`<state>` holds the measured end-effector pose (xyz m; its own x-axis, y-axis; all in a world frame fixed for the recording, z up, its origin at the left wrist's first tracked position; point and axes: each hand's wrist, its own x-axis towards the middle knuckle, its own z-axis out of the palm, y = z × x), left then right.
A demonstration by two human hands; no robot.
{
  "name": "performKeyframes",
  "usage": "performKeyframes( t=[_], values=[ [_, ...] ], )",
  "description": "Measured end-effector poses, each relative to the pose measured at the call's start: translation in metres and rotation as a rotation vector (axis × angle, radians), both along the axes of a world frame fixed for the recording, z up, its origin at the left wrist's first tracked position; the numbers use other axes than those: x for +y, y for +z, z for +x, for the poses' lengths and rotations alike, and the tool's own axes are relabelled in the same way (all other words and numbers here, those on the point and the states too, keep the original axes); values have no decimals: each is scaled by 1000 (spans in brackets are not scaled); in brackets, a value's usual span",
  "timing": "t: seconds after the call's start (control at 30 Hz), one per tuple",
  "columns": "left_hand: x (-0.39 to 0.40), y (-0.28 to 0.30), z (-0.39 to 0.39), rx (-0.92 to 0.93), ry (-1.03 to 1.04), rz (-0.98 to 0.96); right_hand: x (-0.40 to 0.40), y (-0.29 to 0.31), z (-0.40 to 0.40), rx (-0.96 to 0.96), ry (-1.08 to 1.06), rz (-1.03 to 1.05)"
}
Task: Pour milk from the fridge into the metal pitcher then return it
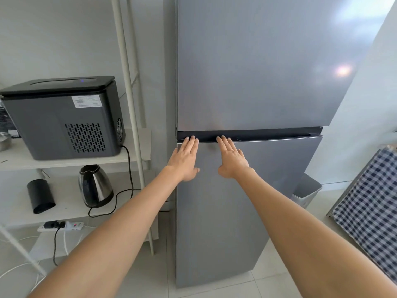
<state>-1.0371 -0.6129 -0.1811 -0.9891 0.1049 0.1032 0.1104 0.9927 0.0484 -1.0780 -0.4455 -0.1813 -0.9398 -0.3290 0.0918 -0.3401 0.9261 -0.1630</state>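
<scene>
A tall grey two-door fridge [253, 72] stands in front of me with both doors closed. My left hand [185, 160] lies flat on the top of the lower door [225, 211], fingers straight, fingertips at the dark handle groove [268, 135] between the doors. My right hand [232, 160] lies flat beside it in the same way, fingertips at the groove. The milk is not in view. At the far left edge a bit of a metal vessel [4, 141] shows on the shelf; I cannot tell whether it is the pitcher.
A white shelf rack [137, 155] stands left of the fridge with a dark ice maker [62, 119], a steel kettle [95, 186], a black cup [40, 195] and a power strip [61, 225] with cables. A checked cloth [369, 203] and a white bin [307, 190] are at the right.
</scene>
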Motion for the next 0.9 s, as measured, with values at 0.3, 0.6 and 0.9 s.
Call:
performKeyframes(
  t=[0.3,0.6,0.9],
  values=[
    [15,17,0,-40,75,-80,12,18,12,-45,-27,39],
    [102,23,17,-162,-2,-120,154,-3,70,-8,-285,115],
    [275,10,81,-255,-279,-161,334,-7,201,-79,-633,68]
  ],
)
